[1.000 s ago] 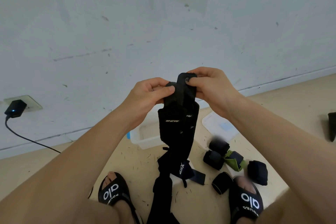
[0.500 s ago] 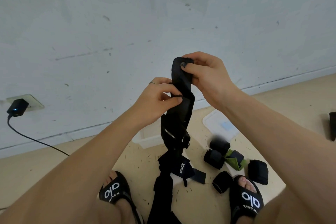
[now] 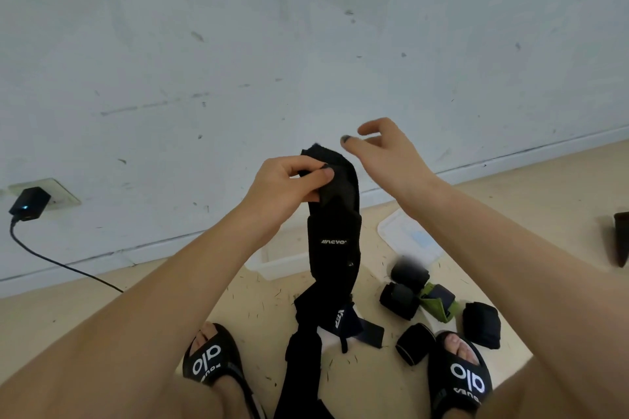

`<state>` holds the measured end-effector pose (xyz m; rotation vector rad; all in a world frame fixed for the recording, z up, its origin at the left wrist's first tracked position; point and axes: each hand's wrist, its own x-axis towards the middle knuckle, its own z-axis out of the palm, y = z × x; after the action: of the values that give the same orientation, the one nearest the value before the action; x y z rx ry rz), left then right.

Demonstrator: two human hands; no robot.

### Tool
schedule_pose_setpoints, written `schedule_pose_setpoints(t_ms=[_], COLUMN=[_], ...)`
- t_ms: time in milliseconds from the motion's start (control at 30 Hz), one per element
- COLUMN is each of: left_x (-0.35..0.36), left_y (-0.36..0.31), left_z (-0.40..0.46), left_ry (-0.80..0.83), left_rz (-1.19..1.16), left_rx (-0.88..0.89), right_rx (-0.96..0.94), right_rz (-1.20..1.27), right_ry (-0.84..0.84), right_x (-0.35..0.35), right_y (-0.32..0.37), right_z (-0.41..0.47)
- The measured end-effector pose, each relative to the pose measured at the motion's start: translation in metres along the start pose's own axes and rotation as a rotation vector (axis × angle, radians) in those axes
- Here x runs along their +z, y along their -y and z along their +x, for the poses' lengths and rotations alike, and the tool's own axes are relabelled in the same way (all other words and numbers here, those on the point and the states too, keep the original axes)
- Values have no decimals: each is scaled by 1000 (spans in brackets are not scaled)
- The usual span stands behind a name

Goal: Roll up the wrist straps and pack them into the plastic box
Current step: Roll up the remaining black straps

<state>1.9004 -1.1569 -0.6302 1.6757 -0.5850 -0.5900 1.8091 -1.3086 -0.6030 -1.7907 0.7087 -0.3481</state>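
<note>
While the left hand (image 3: 289, 184) pinches the top of the black strap (image 3: 335, 231), its tail hangs down between the sandals (image 3: 212, 362); the right hand (image 3: 381, 150), which gripped the strap's top half a second ago, has let go and hovers open just right of it; the box (image 3: 282, 264) sits far behind the strap by the wall, the lid (image 3: 405, 238) to its right; rolled straps (image 3: 403, 289) lie near right.

Scene lit evenly by soft, diffuse light; no glare noted. Only faint shadows seen. Wide-angle bending observed at the frame edges. A blurred patch noted on one rolled strap (image 3: 409, 269), below-right of the grip.
</note>
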Motion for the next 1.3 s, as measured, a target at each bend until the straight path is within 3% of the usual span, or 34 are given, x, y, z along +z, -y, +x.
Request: schedule_pose_setpoints(t_ms=[167,900,1100,1300], left_x=[-3,-10,-11,-25], left_y=[0,-5,-12,-18], left_z=[5,5,3,5], left_ry=[-76,-211,-188,-310], left_rz=[-162,-231,-188,-48], left_rx=[0,13,9,31], right_rx=[-24,-10,-59,-68], right_rz=[-87,20,92,259], right_ry=[86,174,201,200], right_x=[8,15,15,-3], right_y=[-4,-7,-5,-11], right_z=[-8,-10,-10,1])
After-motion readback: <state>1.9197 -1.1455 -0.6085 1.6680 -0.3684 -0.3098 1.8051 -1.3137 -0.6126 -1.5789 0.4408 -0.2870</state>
